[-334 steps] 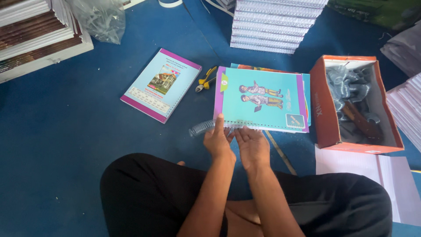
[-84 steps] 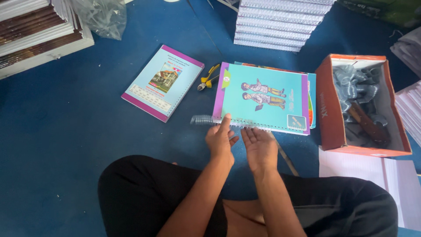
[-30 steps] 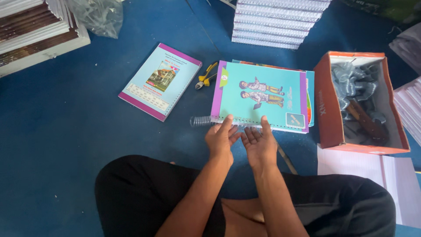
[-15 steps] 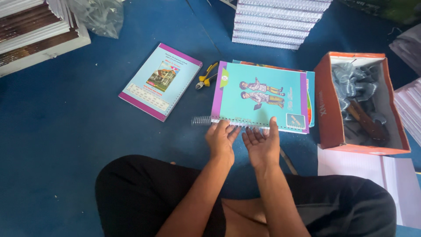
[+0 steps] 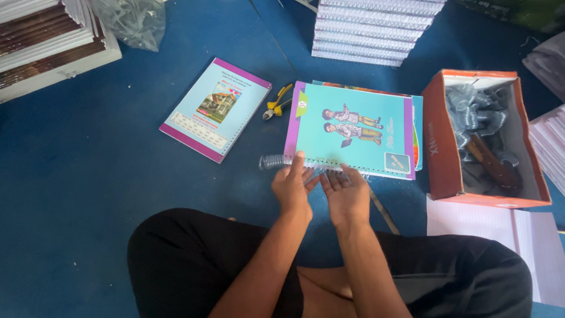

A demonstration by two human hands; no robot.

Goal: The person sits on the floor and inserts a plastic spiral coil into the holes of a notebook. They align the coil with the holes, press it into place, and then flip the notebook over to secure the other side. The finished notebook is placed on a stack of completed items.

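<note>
Left hand (image 5: 292,187), right hand (image 5: 346,194) side by side at near edge of turquoise notebook (image 5: 352,129), fingers loosely curled on wire spiral coil (image 5: 276,162) along that edge; firm grasp or mere touch, cannot tell. Coil likely light, springy, easily bent; best taken near protruding left end. Notebook flat, flexible. Right of notebook: orange cardboard box (image 5: 441,153) holding more coils. Left of notebook: yellow-handled pliers (image 5: 275,103), second notebook (image 5: 215,109).

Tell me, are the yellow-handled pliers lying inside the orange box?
No, the yellow-handled pliers lie on the blue floor between the two booklets, well apart from the orange box.
</note>
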